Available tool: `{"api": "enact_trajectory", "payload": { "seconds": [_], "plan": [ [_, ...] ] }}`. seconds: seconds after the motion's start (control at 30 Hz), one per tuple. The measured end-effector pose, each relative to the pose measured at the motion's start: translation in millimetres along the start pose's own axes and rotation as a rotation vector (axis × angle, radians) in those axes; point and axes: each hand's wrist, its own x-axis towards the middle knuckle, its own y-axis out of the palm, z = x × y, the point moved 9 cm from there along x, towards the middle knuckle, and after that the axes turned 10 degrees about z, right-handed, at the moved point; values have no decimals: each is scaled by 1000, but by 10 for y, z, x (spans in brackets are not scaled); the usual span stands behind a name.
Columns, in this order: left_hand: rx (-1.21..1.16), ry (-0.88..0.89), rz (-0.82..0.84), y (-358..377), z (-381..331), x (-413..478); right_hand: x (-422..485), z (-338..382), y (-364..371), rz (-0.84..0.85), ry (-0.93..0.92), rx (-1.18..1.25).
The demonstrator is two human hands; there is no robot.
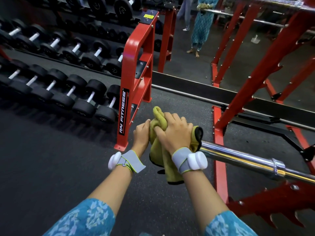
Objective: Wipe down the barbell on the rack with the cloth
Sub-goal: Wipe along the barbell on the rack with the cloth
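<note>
Cloth (pixel 157 155) in the head view, yellow-green with dark edging, bunched over the near end of the barbell (pixel 238 156), loose tail hanging below toward the dark floor (pixel 68 159). Right hand (pixel 173 132) clenched down on top of the cloth, fingers curled round it and seemingly round the bar's tip beneath, probably to wrap the steel all the way round rather than brush one side only. Left hand (pixel 142 132) just beside, gripping the bunched upper fold, likely gathering slack to keep the fabric from sliding off the end. Bare chrome sleeve and collar running off to the right through the red rack (pixel 255 74), actual seat on the rack out of frame. Judged an end-of-bar stroke, with the long shaft rightward uncovered and not yet under the cloth. Grey bands with white pods (pixel 189 160) strapped on both wrists, blue patterned sleeves (pixel 88 217) below. To the left, red-framed dumbbell rack (pixel 134 65) holding black dumbbells (pixel 85 99) side by side in sloping tiers, more on the tiers above. Beyond, mirror (pixel 196 57) reflecting a standing figure beside a bar.
</note>
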Motion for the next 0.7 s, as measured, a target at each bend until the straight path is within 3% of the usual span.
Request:
{"api": "enact_trajectory", "payload": {
  "seconds": [0.2, 0.43, 0.53, 0.7],
  "plan": [
    [42, 5, 53, 11, 61, 91, -295, -103, -51, -121, -132, -67],
    [100, 35, 34, 33, -123, -39, -344, -667, -273, -165, 96, -7],
    [107, 37, -8, 33, -156, -76, -313, -478, -217, -144, 115, -36],
    [81, 10, -27, 6, -87, -79, -260, 41, 4, -79, -29, -64]
  ]
}}
